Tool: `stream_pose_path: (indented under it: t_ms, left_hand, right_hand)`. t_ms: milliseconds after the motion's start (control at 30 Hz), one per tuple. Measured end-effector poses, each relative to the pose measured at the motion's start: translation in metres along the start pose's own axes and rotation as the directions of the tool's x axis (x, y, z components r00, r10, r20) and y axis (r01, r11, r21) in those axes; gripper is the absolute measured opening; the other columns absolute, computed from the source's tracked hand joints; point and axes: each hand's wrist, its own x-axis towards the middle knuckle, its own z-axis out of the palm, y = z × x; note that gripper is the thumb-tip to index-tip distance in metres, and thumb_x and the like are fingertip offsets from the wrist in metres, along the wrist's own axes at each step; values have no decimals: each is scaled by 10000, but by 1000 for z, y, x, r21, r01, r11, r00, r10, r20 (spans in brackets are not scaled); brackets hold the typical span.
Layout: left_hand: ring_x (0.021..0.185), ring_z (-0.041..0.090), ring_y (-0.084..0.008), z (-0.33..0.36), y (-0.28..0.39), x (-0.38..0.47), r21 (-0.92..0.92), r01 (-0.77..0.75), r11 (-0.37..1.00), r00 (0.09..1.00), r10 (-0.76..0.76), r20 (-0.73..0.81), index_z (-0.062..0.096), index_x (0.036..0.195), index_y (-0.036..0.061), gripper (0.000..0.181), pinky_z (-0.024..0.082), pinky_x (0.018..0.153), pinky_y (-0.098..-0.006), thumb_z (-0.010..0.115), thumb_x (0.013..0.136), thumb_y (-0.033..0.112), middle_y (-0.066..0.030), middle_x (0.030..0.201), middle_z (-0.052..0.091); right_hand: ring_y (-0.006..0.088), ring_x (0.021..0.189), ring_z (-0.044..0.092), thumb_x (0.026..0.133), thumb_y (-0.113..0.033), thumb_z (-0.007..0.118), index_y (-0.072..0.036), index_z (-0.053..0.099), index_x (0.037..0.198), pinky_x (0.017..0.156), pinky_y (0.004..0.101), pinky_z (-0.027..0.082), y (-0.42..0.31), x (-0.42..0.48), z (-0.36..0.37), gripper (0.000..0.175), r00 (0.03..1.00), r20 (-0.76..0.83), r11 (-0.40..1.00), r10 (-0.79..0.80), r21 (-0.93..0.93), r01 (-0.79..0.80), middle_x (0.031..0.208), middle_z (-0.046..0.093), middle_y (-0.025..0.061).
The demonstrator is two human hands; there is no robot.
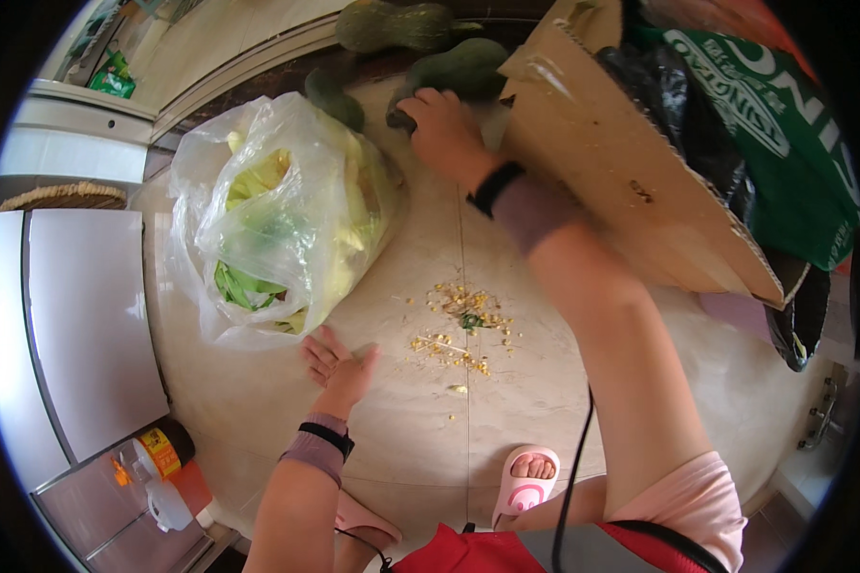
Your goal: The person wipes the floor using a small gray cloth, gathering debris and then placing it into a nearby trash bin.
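Observation:
My right hand (444,132) is at the far side, its fingers curled over the narrow end of a dark green squash (466,64). Some motion blur softens this hand. My left hand (340,369) is held over the tiled floor with its fingers spread and nothing in it, just by the near edge of a clear plastic bag (272,222). Through the bag I see pale yellow-green husks or leaves and some greener leaves (240,286). Between my arms, loose yellow corn kernels (466,301) and fine dry strands lie scattered on the floor, with a small green scrap (471,321) among them.
A mottled green squash (394,27) and a smaller dark green one (335,100) lie by the door track. At right stands a cardboard box (602,157) with a black plastic bag and a green bag (781,143). White cabinets (89,322) and bottles (165,458) line the left.

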Motion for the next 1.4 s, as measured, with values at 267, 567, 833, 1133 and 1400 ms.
stream_pose_path:
  t_ms: [267, 567, 833, 1133, 1400]
  left_hand:
    - [1397, -217, -506, 7, -7, 1, -8, -14, 1000, 1000, 14, -21, -171, 1505, 106, 1165, 16, 1108, -633, 561, 810, 689, -308, 1510, -256]
    - [1415, -224, -459, -10, 2, -9, 1, 13, 1000, 999, -13, -38, -201, 1501, 121, 1201, -1, 1122, -605, 542, 784, 737, -268, 1524, -270]
    - [1433, -199, -428, -8, 8, -10, -32, 26, 999, 1000, -26, -9, -179, 1509, 120, 1195, 4, 1147, -561, 541, 781, 735, -243, 1542, -249]
    - [1458, 17, -431, -24, -22, -18, 33, -260, 965, 966, 260, -2, 40, 1537, 79, 1117, 139, 1185, -440, 741, 755, 458, -277, 1570, -36]
    - [1439, 113, -450, 7, -25, -47, -98, -288, 953, 957, 283, -58, 140, 1517, 35, 999, 201, 1163, -458, 738, 785, 358, -295, 1557, 69]
  right_hand:
    - [325, 1123, 510, 881, -149, 520, -133, 625, 1201, 905, 467, 459, 27, 3, 59, 337, 975, 191, 976, -115, -159, 146, 1142, 579, 69]
    - [254, 955, 552, 781, -158, 560, -144, 668, 806, 772, 386, 478, -27, -132, -3, 111, 879, 360, 923, -314, -100, 371, 913, 593, 40]
    - [288, 981, 552, 685, -59, 618, -117, 682, 888, 812, 388, 473, -49, -175, -23, 221, 910, 361, 943, -205, 323, 85, 999, 603, 55]
    - [276, 1065, 508, 772, -146, 601, -144, 704, 916, 870, 416, 422, -61, -151, 17, 177, 915, 322, 954, -242, -91, 285, 1010, 618, 35]
    - [227, 953, 589, 717, -221, 652, -167, 726, 781, 850, 377, 443, -97, -196, 13, 111, 715, 489, 859, -500, 173, 482, 855, 669, -2]
